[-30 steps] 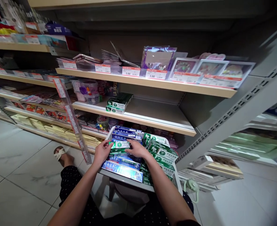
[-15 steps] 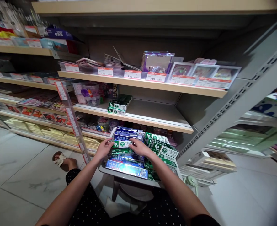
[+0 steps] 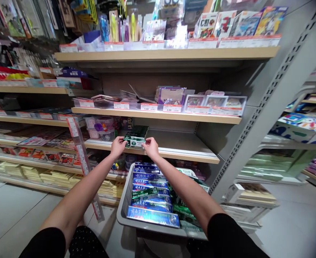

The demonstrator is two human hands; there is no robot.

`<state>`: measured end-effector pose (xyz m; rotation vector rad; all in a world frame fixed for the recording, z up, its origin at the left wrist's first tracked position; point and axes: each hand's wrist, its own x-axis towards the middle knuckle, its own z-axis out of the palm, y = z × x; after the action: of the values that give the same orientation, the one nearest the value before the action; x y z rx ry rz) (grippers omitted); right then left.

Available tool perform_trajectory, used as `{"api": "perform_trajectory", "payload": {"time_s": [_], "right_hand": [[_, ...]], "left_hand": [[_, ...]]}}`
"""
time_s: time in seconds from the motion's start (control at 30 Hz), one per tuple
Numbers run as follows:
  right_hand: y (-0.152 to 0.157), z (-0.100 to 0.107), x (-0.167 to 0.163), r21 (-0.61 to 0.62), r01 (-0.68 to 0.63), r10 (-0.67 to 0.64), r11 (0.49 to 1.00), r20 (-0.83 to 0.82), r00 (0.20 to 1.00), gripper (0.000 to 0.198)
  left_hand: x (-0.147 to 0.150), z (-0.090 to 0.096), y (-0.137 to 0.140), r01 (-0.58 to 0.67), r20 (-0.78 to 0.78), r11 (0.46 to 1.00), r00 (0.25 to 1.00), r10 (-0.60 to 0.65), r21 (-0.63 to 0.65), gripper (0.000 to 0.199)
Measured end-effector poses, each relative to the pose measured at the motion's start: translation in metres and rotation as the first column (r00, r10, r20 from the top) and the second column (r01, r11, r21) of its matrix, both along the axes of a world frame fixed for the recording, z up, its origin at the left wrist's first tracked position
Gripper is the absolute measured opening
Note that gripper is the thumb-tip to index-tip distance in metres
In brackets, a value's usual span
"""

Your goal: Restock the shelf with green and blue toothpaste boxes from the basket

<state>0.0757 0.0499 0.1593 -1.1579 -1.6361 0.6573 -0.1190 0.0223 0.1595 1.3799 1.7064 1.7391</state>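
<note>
At the front edge of the shelf board (image 3: 171,154), my left hand (image 3: 118,147) and my right hand (image 3: 151,147) pinch opposite ends of a green-and-white toothpaste box (image 3: 136,143). It lies level, right at the front of a stack of green toothpaste boxes (image 3: 138,131); whether it rests on one of them I cannot tell. Below my forearms stands a grey basket (image 3: 123,211). Blue toothpaste boxes (image 3: 154,216) fill its left part, with one green box (image 3: 145,194) lying askew on top. More green boxes (image 3: 184,211) are on its right, partly covered by my right arm.
Left of the stack are clear plastic tubs (image 3: 104,128). A shelf with cards and priced packs (image 3: 171,96) overhangs the stack. A slanted price-label strip (image 3: 78,147) hangs at left, and a slotted metal upright (image 3: 254,107) stands at right.
Both hands have moved from the basket up and forward to the shelf with a green-and-white toothpaste box. The view has tilted up, showing a higher shelf.
</note>
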Motion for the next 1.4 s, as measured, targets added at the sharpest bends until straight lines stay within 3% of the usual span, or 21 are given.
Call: {"api": "perform_trajectory", "payload": {"time_s": [0.2,0.4,0.67,0.9,1.07,1.23,1.4], "right_hand": [[0.016,-0.006,-0.015,0.024,0.061,-0.061,0.998,-0.010,0.998,0.025],[0.035,-0.016,-0.018,0.015,0.026,-0.026,1.000,0.011,1.000,0.028],[0.059,-0.017,-0.022,0.008,0.104,-0.104,0.995,0.138,0.985,0.028],[0.064,-0.019,-0.024,0.014,0.122,-0.123,0.992,0.171,0.978,0.028],[0.054,-0.018,-0.015,-0.006,0.080,-0.078,0.997,0.163,0.984,0.040],[0.027,-0.021,0.021,0.106,-0.065,0.067,0.992,-0.019,0.998,0.037],[-0.019,-0.032,0.065,0.068,-0.225,0.227,0.972,-0.029,0.973,0.023]], "left_hand": [[-0.006,0.000,0.034,-0.054,-0.006,0.998,0.999,0.054,-0.024,0.027],[-0.012,-0.006,0.051,-0.083,-0.070,0.993,0.995,0.078,-0.083,0.024],[-0.023,-0.013,0.075,-0.010,-0.104,0.999,0.995,0.006,-0.041,0.021],[-0.029,-0.024,0.089,-0.038,-0.167,0.998,0.986,0.030,-0.042,0.025],[-0.023,-0.022,0.068,-0.064,-0.230,0.998,0.971,0.059,-0.018,0.037],[-0.018,-0.027,0.023,0.027,-0.224,0.997,0.975,-0.008,0.078,0.034],[-0.011,-0.040,-0.037,0.155,-0.328,0.987,0.931,-0.162,-0.047,0.032]]}}
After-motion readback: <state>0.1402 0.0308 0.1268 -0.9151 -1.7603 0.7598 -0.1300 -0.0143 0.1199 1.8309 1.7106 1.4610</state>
